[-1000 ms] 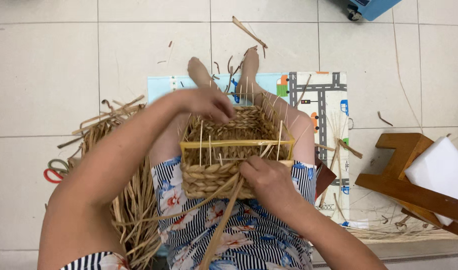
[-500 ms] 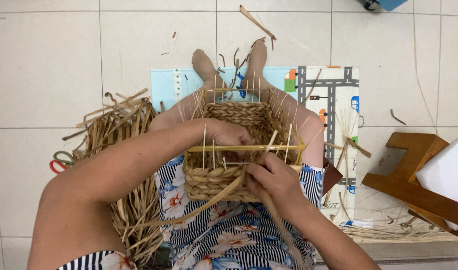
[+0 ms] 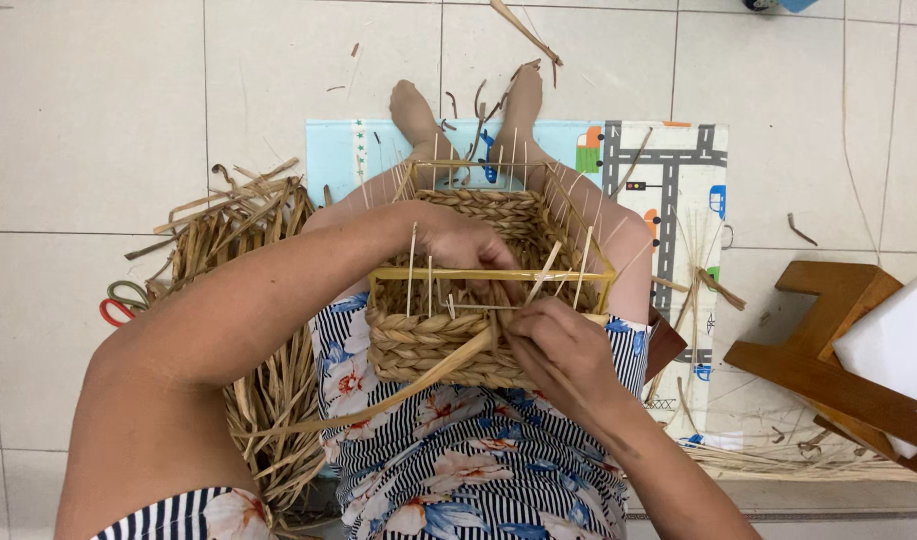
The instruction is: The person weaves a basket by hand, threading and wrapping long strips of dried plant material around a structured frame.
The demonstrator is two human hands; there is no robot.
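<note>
Roughly half woven: straw basket (image 3: pixel 458 330) on lap, lower wall plaited, upright stakes (image 3: pixel 414 262) bare above. Left hand (image 3: pixel 463 240) curled inside rim, gripping wall. Right hand (image 3: pixel 558 345) pinches straw strand (image 3: pixel 418 380) at front, fingers closed.

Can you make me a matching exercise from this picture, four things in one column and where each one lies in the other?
Things:
1. half-woven straw basket
2. red-handled scissors
3. brown wooden stool
4. loose pile of dried straw strands

Places:
A. on the floor tiles at the far left
B. on the person's lap
C. at the right edge, beside the play mat
D. on the floor under the person's left arm

Pairs: 1-B, 2-A, 3-C, 4-D
</note>
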